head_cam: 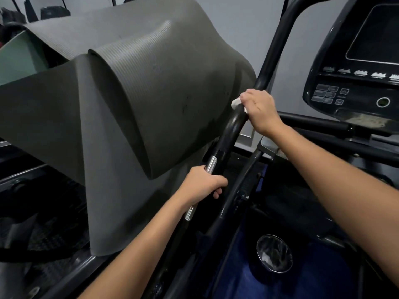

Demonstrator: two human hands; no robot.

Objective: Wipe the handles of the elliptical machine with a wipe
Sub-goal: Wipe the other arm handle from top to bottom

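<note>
A black curved elliptical handle (232,128) rises through the middle of the view, with a silver sensor strip (210,166) lower down. My right hand (260,110) is wrapped around the handle's upper part and presses a white wipe (236,103) against it; the wipe pokes out by the fingertips. My left hand (204,184) grips the same handle lower down, over the silver strip. Both forearms reach in from the bottom and right.
A large grey ribbed exercise mat (133,100) is draped over equipment just left of the handle. The machine's console (354,67) with screen and buttons sits at the upper right. A round cup holder (274,254) lies below, and another black bar (313,124) runs behind my right hand.
</note>
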